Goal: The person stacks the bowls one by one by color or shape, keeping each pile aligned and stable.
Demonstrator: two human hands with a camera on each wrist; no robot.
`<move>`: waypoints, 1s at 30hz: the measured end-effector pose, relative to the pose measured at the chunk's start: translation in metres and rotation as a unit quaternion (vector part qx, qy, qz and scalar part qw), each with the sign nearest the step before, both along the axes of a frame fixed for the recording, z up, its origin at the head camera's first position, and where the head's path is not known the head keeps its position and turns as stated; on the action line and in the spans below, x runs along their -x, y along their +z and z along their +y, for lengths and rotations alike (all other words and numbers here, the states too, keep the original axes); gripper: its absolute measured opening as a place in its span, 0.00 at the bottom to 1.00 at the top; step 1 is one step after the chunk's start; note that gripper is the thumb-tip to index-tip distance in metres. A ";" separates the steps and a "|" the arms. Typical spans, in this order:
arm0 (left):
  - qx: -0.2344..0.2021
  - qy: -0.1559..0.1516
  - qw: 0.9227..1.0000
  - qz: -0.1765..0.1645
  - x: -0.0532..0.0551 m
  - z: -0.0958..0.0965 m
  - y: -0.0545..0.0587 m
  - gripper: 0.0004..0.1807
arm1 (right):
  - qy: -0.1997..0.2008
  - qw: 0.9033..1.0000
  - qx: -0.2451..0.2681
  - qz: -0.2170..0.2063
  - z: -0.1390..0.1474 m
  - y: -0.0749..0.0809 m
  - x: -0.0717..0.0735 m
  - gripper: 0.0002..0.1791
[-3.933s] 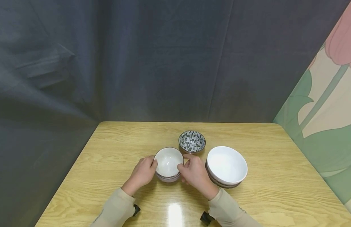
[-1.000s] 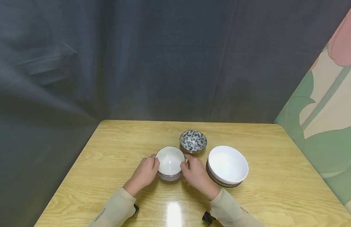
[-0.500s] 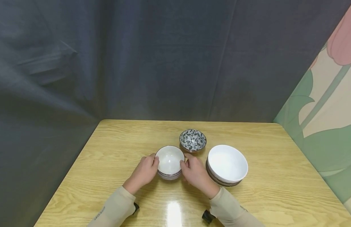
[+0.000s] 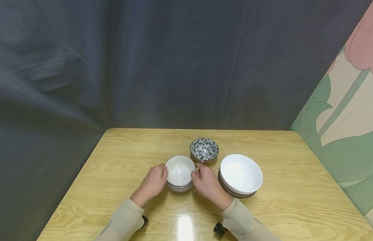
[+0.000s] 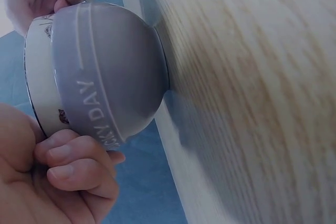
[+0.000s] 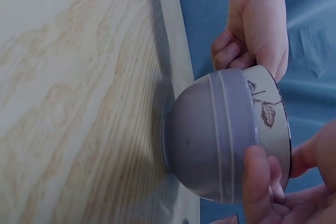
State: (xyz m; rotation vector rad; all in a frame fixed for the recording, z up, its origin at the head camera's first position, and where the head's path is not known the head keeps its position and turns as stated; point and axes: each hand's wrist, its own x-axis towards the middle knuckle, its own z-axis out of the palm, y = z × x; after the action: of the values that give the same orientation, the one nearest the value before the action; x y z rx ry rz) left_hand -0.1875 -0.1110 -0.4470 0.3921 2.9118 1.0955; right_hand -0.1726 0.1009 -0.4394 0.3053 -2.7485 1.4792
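Note:
A cream bowl with a dark rim and brown leaf print sits nested in a grey bowl, which stands upright on the table. White lettering and raised lines run round the grey bowl. My left hand grips the cream bowl's rim from the left, thumb at the edge and fingers curled beneath. From the right, my right hand pinches the same rim between thumb and fingers. Just behind it is a small bowl patterned with dark leaves inside.
To the right stands a large white bowl stacked on a brown-edged one. The wooden table ends at a dark curtain behind and on the left. A floral panel borders the right side.
Both hands keep their hold on the cream bowl throughout. Since the oldest frame the right thumb has drawn back slightly towards the rim; the other bowls have stayed put.

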 end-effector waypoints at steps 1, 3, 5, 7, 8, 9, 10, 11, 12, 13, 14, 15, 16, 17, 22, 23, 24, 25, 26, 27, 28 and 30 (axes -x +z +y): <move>0.002 0.000 1.000 0.002 0.000 0.000 0.000 0.18 | 0.003 1.000 -0.001 0.002 0.000 0.000 0.000 0.22; 0.004 0.000 1.000 0.005 0.001 0.000 -0.001 0.18 | 0.007 1.000 -0.002 0.000 0.001 0.000 0.000 0.22; 0.008 0.000 1.000 0.006 0.001 0.000 -0.001 0.17 | 0.010 1.000 -0.004 -0.005 0.001 0.000 0.001 0.21; 0.010 -0.001 1.000 0.005 0.001 0.000 -0.001 0.17 | 0.013 1.000 -0.005 -0.010 0.001 0.000 0.001 0.22; 0.011 -0.001 1.000 0.004 0.001 0.000 -0.001 0.17 | 0.013 1.000 -0.005 -0.015 0.001 0.000 0.001 0.22; 0.011 -0.001 1.000 0.003 0.001 0.000 -0.001 0.17 | 0.015 1.000 -0.005 -0.017 0.001 -0.001 0.001 0.22; 0.011 -0.002 1.000 0.003 0.001 0.000 -0.001 0.17 | 0.015 1.000 -0.006 -0.019 0.000 -0.001 0.001 0.22; 0.011 -0.001 1.000 0.003 0.000 0.000 -0.001 0.17 | 0.016 1.000 -0.006 -0.021 0.000 -0.001 0.001 0.23; 0.012 -0.002 1.000 0.002 0.000 -0.001 -0.001 0.17 | 0.017 1.000 -0.008 -0.022 0.000 -0.001 0.001 0.23; 0.012 -0.003 1.000 0.001 0.000 0.000 0.000 0.17 | 0.017 1.000 -0.009 -0.023 0.001 -0.001 0.001 0.23; 0.014 -0.004 1.000 0.000 0.000 0.000 0.000 0.17 | 0.016 0.999 -0.011 -0.025 0.001 -0.001 0.001 0.24; 0.015 -0.006 1.000 0.000 0.000 0.000 0.000 0.17 | 0.016 0.999 -0.013 -0.026 0.001 -0.001 0.001 0.24; 0.016 -0.007 1.000 -0.001 0.000 0.000 0.000 0.17 | 0.015 0.999 -0.015 -0.027 0.001 -0.001 0.001 0.25; 0.017 -0.008 1.000 -0.003 0.000 0.000 0.001 0.17 | 0.015 0.999 -0.017 -0.028 0.001 0.000 0.001 0.25; 0.020 -0.013 1.000 -0.004 0.000 0.000 0.004 0.18 | 0.016 0.999 -0.020 -0.025 0.001 0.001 0.000 0.25; 0.021 -0.014 1.000 -0.005 0.000 0.000 0.005 0.18 | 0.016 0.999 -0.021 -0.024 0.001 0.002 0.000 0.25; 0.021 -0.014 1.000 -0.005 -0.001 0.000 0.006 0.17 | 0.015 0.999 -0.024 -0.023 0.001 0.002 0.000 0.25; 0.020 -0.015 1.000 -0.006 0.000 0.000 0.006 0.17 | 0.015 0.999 -0.024 -0.024 0.001 0.002 0.000 0.26; 0.019 -0.017 1.000 -0.005 0.000 0.000 0.006 0.16 | 0.015 0.999 -0.025 -0.023 0.001 0.002 0.000 0.26; 0.017 -0.017 1.000 -0.007 0.000 0.000 0.006 0.15 | 0.014 0.999 -0.027 -0.022 0.001 0.002 0.001 0.26; 0.016 -0.016 1.000 -0.008 0.000 0.000 0.007 0.15 | 0.014 0.999 -0.030 -0.021 0.001 0.003 0.001 0.26; 0.015 -0.018 1.000 -0.003 0.000 -0.001 0.007 0.13 | 0.013 0.999 -0.031 -0.021 0.002 0.003 0.002 0.26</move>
State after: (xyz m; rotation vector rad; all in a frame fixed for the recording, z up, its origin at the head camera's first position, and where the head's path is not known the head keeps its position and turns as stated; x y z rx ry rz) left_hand -0.1875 -0.1118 -0.4400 0.4388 2.9011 1.0445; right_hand -0.1743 0.1025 -0.4365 0.3158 -2.8369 1.4247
